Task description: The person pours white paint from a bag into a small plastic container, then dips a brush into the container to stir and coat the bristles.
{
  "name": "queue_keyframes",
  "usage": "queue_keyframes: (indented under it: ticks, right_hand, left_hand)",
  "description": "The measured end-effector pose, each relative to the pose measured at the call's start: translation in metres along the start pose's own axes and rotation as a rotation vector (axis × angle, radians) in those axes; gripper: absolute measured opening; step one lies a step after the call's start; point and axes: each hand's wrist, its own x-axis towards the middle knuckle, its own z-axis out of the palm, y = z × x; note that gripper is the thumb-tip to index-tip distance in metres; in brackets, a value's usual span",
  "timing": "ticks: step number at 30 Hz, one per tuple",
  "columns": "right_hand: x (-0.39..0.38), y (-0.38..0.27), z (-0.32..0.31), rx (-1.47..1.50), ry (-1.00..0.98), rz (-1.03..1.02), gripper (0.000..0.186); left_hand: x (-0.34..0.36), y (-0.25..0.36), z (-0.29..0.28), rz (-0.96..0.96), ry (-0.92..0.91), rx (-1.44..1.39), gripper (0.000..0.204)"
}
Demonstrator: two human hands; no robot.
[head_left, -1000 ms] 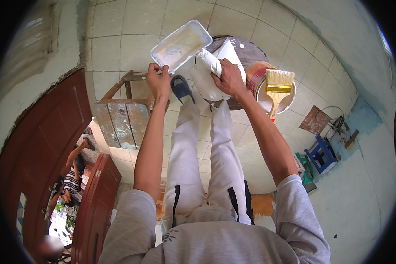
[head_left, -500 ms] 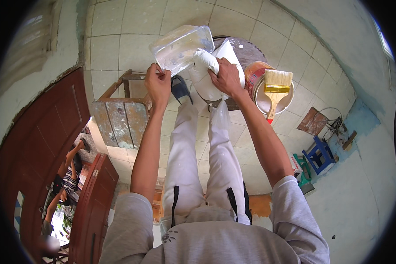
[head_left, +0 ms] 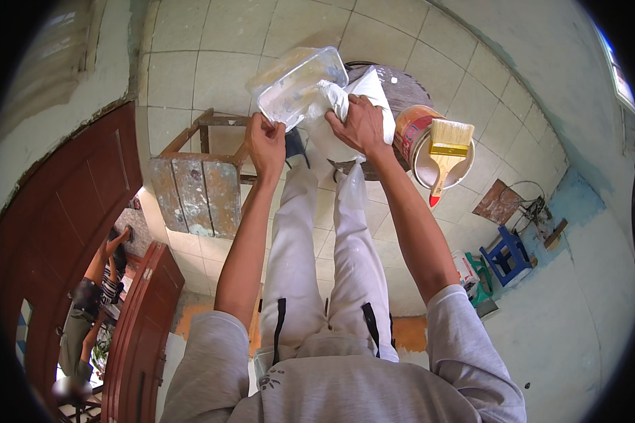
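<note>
My left hand (head_left: 266, 146) is closed on the near corner of a clear plastic tub (head_left: 281, 76), pinching its rim with thumb and fingers. The tub is tilted and has whitish smears inside. My right hand (head_left: 364, 127) grips the gathered neck of a white plastic bag (head_left: 379, 90). The bag's crumpled mouth hangs over the tub's right side, and its bulky body leans on a round dark wooden stool top (head_left: 406, 86). What the bag contains is hidden.
Right of the bag stands a red-and-white paint bucket (head_left: 408, 128) with a wide paintbrush (head_left: 446, 151) across its rim. A paint-stained wooden stool (head_left: 194, 196) is at the left. Farther right sits a blue plastic stool (head_left: 505, 259). People (head_left: 95, 296) show beyond the brown door (head_left: 144, 328).
The tub and my left hand have shifted slightly right, closer to the bag. The bag's neck, a rounded roll before, now looks crumpled and turned down toward the tub.
</note>
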Motion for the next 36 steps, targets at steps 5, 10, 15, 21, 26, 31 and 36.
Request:
queue_keyframes:
  ticks: [5,10,15,21,26,31,36]
  right_hand:
    - [0.000,-0.016,0.002,-0.071,0.131,-0.015,0.071]
    - [0.010,-0.015,0.002,-0.061,0.045,0.031,0.073]
    - [0.010,-0.007,0.010,0.057,0.112,-0.048,0.064]
    - [0.005,-0.012,0.013,0.038,0.070,0.019,0.068]
    - [0.004,-0.010,0.013,0.093,0.149,0.053,0.076]
    - [0.005,-0.018,0.009,0.053,0.115,0.057,0.066]
    - [0.005,-0.017,0.009,0.046,0.080,0.028,0.050]
  left_hand:
    - [-0.004,-0.011,-0.002,-0.050,-0.003,-0.056,0.023]
    - [-0.004,-0.015,-0.002,-0.026,0.012,-0.100,0.024]
    - [-0.001,-0.009,-0.002,0.004,-0.003,-0.003,0.024]
    - [-0.001,-0.009,-0.003,-0.037,-0.005,-0.019,0.024]
    - [0.000,-0.003,-0.001,-0.055,-0.032,0.006,0.024]
    - [0.001,-0.008,-0.003,-0.031,-0.019,-0.016,0.024]
    - [0.001,-0.002,-0.001,-0.016,-0.016,-0.048,0.024]
